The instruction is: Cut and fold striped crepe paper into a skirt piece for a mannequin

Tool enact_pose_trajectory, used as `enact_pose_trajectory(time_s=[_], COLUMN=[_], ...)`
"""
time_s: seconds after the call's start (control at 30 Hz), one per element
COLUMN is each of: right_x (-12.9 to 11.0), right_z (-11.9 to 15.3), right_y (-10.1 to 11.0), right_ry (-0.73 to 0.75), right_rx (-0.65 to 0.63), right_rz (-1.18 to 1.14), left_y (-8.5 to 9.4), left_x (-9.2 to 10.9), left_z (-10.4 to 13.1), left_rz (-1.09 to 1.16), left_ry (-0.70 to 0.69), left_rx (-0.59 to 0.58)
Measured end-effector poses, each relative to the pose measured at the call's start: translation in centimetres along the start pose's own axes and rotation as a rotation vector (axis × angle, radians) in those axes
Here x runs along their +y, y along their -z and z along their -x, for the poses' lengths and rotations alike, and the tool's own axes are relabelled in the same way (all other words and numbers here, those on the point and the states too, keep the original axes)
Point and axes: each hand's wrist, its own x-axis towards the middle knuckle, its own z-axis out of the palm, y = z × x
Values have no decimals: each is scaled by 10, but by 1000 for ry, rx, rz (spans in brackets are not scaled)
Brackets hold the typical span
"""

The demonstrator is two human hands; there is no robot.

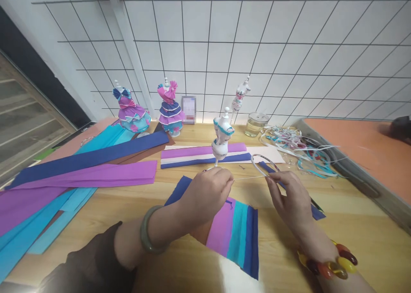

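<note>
My right hand [293,198] pinches a thin, ring-shaped roll of narrow white tape [252,163]. A fine strip of the tape runs taut from it to my left hand [205,194], whose closed fingers grip the other end. Just behind my left hand stands a small white dress form [221,149] with turquoise trim around its bust; my hand hides its base. Below the hands lie crepe paper strips [236,233] in purple, turquoise and dark blue, side by side. A dark blue strip [317,212] sits partly behind my right hand.
Two dress forms in ruffled paper dresses, one with a blue bow [133,113] and one pink and navy [170,113], stand at the back left. Another bare form [239,98], a glass of yellowish liquid [255,125] and tangled ribbon scraps [298,149] are behind. Long paper strips [96,156] cover the left.
</note>
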Motion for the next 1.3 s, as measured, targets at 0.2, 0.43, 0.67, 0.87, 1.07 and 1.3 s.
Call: enact_pose_trajectory(time_s=[0.2, 0.43, 0.67, 0.87, 1.07, 1.3], right_x=[-6, -18, 1, 0, -11, -8], right_z=[0, -3, 5, 4, 0, -1], right_y=[-5, -7, -12, -11, -9, -11], right_ry=[77, 105, 79, 82, 90, 108], right_rx=[-127, -160, -169, -159, -199, -191], right_rz=[-58, -71, -49, -48, -52, -50], left_y=[21, 28, 39, 19, -32, -43], left_x=[-3, -8, -17, -48, -75, -85], left_z=[-4, -5, -11, -19, -28, -32], left_rz=[26, 56, 1, 90, 483, 773], left_ry=[164, 235, 305, 359, 347, 351], left_rx=[-78, -118, -146, -65, 127, 204])
